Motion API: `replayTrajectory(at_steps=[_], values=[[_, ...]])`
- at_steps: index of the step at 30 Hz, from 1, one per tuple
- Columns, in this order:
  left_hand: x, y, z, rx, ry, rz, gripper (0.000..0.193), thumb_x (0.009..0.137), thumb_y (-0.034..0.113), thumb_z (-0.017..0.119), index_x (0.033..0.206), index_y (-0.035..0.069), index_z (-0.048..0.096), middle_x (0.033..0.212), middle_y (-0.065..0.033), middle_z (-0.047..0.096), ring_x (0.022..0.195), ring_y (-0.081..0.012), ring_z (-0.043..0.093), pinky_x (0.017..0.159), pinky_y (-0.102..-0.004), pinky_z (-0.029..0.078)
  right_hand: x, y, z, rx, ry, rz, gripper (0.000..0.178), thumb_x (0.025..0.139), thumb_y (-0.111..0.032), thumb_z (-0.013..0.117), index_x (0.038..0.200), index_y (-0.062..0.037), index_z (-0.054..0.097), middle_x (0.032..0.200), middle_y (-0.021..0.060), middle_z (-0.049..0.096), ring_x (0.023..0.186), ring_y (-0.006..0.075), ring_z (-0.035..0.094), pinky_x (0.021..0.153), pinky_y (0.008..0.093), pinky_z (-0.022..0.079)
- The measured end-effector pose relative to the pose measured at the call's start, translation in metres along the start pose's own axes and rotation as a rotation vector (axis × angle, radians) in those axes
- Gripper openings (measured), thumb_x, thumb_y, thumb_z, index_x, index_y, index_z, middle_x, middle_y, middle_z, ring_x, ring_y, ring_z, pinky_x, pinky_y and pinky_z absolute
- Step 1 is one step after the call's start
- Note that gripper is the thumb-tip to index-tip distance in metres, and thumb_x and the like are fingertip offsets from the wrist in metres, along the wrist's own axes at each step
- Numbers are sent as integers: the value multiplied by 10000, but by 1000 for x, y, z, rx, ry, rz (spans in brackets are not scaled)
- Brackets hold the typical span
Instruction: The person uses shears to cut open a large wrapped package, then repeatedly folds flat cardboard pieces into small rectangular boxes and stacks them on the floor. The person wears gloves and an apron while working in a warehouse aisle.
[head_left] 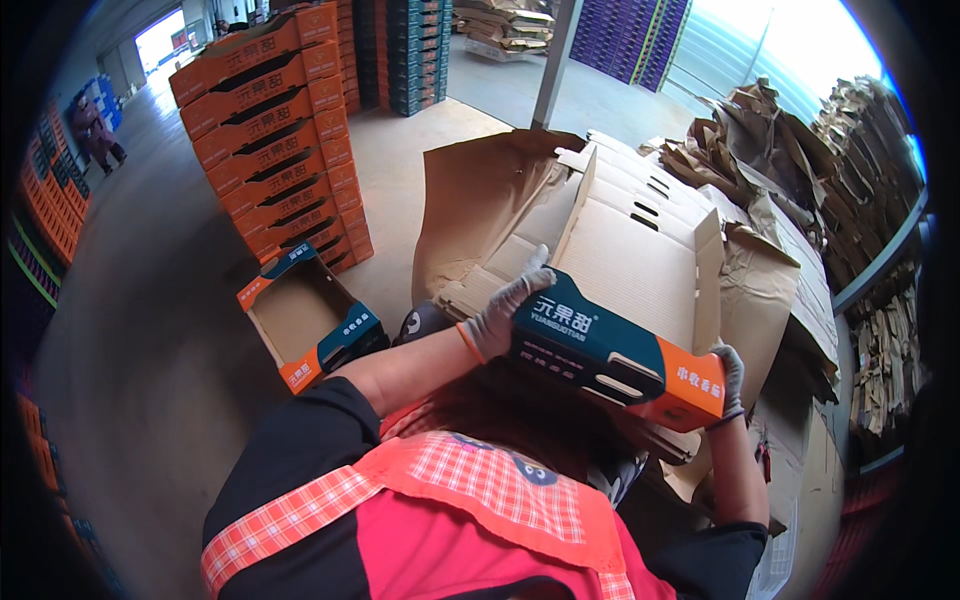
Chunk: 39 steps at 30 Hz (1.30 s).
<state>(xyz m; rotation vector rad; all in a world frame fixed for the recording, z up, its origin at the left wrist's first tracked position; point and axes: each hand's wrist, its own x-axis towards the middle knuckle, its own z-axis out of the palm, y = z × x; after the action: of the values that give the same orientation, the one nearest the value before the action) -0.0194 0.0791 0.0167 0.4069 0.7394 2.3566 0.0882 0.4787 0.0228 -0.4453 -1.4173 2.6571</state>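
Well, starting at the left, an assembled tray (358, 333) sits on the floor near a tall stack of orange boxes (265, 135); its upright walls and closed corners make a good pattern to match. Next comes the left hand (508, 308), gloved, holding the near left corner of the carton (590, 345) with its fingers bent close about the board. It does best to keep that corner square, pressing wall and side together without creasing the edge. The carton lies in front of the person, over flattened cardboard (470, 290), its teal near wall raised and tilted toward the body. The far end appears to lie open, so that part probably needs folding too; even pressure along the crease should stop the board from buckling. At the near right, the gloved right hand (732, 380) holds the orange corner from outside, fingers wrapped round it; what its thumb does is hard to tell. Both hands should push evenly, lest the frame skew. Farther right, crumpled brown paper (765, 140) is best kept clear of the folds.
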Motion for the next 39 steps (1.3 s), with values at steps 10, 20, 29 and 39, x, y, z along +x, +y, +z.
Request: replayTrajectory(at_steps=[10,20,29,39], values=[[-4,-112,36,-634,-176,-238,343,864,266,495,1109,38,572,1130,-154,637,1074,-291,611,935,-446,500,-91,-141,250,-930,-308,-537,843,608,-19,529,1432,29,356,1257,158,555,965,199,637,791,286,547],[-18,30,140,1514,-168,1623,840,740,668,560,1133,-74,561,1159,-259,565,1106,-404,536,986,-594,371,-33,-106,321,-1862,-42,-943,238,925,-141,479,760,13,553,681,172,515,572,242,476,582,348,420],[59,103,220,2235,-252,529,809,565,808,616,748,27,724,657,-162,662,646,-321,653,613,-399,496,-34,-140,258,-1481,-40,-1076,114,899,-70,520,987,-2,545,852,134,619,691,225,591,678,360,476],[81,98,206,1987,-324,670,733,495,718,731,782,43,720,675,-158,669,660,-333,669,634,-395,521,-31,-163,237,-1585,-301,-1035,386,946,-164,517,596,-5,483,515,69,448,479,171,461,486,362,350]])
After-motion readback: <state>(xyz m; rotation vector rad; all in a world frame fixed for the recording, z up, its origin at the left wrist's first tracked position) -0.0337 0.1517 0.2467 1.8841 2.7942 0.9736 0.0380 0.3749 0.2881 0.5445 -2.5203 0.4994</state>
